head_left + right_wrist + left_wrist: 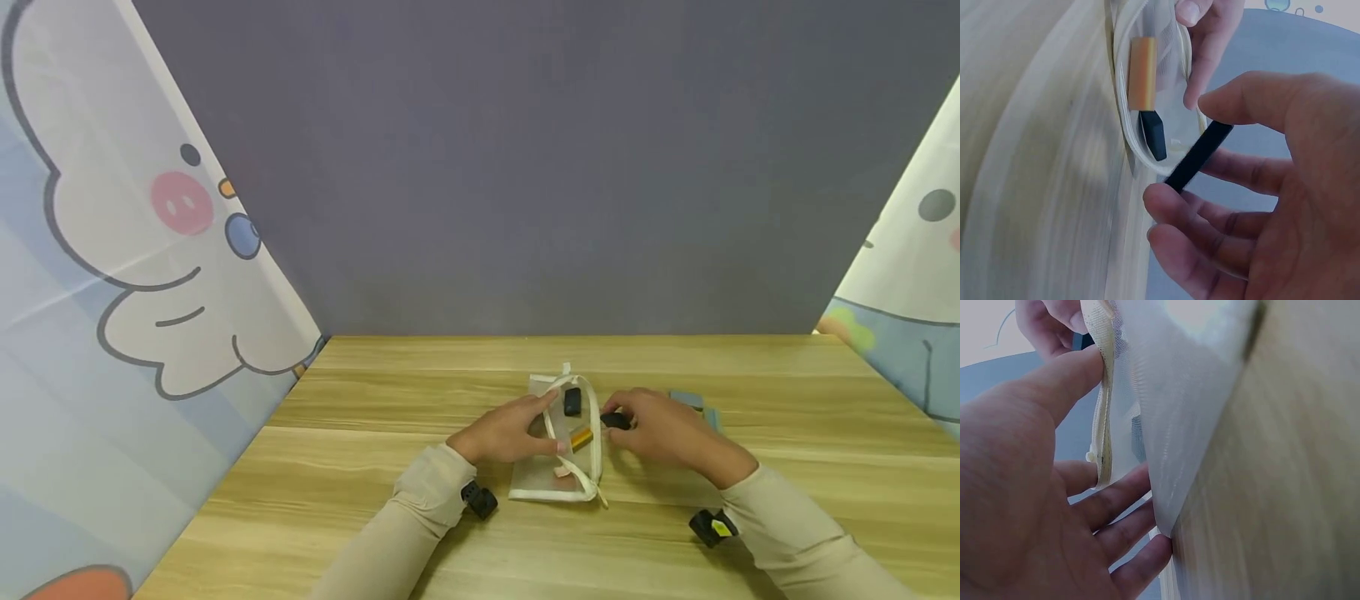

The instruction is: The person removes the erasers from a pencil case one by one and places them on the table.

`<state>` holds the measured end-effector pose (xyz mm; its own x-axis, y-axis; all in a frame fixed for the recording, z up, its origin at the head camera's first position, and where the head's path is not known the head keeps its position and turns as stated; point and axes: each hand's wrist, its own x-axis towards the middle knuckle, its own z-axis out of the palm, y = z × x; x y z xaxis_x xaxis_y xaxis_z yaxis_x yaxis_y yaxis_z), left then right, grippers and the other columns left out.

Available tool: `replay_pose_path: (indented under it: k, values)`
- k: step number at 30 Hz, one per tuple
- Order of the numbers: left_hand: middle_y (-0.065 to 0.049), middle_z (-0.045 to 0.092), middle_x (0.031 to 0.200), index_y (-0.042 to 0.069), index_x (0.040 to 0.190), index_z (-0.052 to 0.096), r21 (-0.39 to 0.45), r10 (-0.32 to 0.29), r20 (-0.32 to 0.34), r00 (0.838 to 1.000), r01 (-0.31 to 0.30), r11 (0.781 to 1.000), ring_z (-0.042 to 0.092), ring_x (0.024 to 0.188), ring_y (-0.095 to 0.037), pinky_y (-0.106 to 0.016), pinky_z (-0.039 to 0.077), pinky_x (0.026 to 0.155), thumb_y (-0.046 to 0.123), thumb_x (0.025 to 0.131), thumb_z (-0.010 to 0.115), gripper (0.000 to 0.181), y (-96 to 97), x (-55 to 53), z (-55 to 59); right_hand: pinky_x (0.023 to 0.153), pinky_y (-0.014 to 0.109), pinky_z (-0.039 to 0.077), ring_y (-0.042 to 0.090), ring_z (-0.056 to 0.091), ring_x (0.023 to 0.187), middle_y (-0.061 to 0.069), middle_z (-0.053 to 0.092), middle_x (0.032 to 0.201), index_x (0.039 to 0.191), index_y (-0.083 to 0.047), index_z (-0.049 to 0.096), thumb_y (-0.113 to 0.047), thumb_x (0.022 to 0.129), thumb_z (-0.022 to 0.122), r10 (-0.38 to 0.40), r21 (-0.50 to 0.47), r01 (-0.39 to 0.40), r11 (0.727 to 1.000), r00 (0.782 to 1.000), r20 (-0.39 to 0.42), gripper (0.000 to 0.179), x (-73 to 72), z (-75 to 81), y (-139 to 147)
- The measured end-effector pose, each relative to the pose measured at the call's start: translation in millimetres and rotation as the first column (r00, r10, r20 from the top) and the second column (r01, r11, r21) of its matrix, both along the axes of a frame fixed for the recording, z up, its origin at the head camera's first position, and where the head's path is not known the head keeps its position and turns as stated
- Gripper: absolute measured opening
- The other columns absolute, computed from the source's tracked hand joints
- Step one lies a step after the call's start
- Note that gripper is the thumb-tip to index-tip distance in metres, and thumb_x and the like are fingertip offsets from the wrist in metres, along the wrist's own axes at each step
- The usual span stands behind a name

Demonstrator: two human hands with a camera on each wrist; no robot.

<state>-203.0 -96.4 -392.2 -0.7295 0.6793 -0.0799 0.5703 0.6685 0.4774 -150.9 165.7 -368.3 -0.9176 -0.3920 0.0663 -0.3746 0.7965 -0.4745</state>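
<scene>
A pale mesh zip pouch (551,494) lies on the table, its white zippered mouth spread toward the right. My left hand (513,432) holds the upper edge of that mouth, thumb and forefinger on the zipper tape (1105,394) and the other fingers along the mesh. Inside the pouch are an orange-gold block (1142,74) and a small black piece (1154,134). Just outside the mouth, my right hand (660,429) pinches a slim black rectangular piece (1199,156) between thumb and fingertips. In the right wrist view this piece overlaps the zipper rim.
Grey-blue flat items (686,400) lie on the wooden table (390,392) behind the right hand. A dark grey panel (525,167) rises at the table's far edge. Cartoon-printed cloths (112,208) hang on both sides.
</scene>
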Motion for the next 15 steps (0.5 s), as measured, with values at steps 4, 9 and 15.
replay_pose_path:
  k: [4,9,15]
  values:
    - [-0.004,0.036,0.158,0.024,0.162,0.018,0.009,-0.003,0.001,1.000,0.003,1.000,0.037,0.142,-0.019,-0.039,0.036,0.112,0.062,0.094,0.059,0.089,1.8,-0.5,-1.4,0.068,0.039,0.054,0.017,0.064,0.087,0.002,0.068,0.103,0.120,-0.008,0.068,-0.026,0.094,0.072,0.000,-0.033,0.000,0.999,1.000,0.010,0.032,2.4,0.0,6.6]
    - [-0.004,0.035,0.159,0.021,0.163,0.017,0.019,-0.029,-0.001,1.000,0.029,0.999,0.036,0.143,-0.018,-0.037,0.035,0.113,0.060,0.095,0.059,0.089,2.3,-0.9,-1.8,0.066,0.036,0.051,0.013,0.062,0.083,0.001,0.067,0.100,0.121,-0.008,0.068,-0.027,0.094,0.071,-0.014,-0.027,0.015,1.000,1.000,0.020,0.033,3.1,-1.3,15.0]
    - [-0.007,0.038,0.157,0.021,0.163,0.016,0.009,-0.021,-0.012,1.000,0.021,1.000,0.039,0.141,-0.019,-0.037,0.036,0.112,0.061,0.095,0.058,0.089,1.1,1.2,-1.3,0.067,0.035,0.051,0.013,0.062,0.085,-0.001,0.067,0.100,0.120,-0.008,0.068,-0.026,0.094,0.071,-0.009,-0.022,0.009,1.000,1.000,0.007,0.032,4.4,-1.5,27.0]
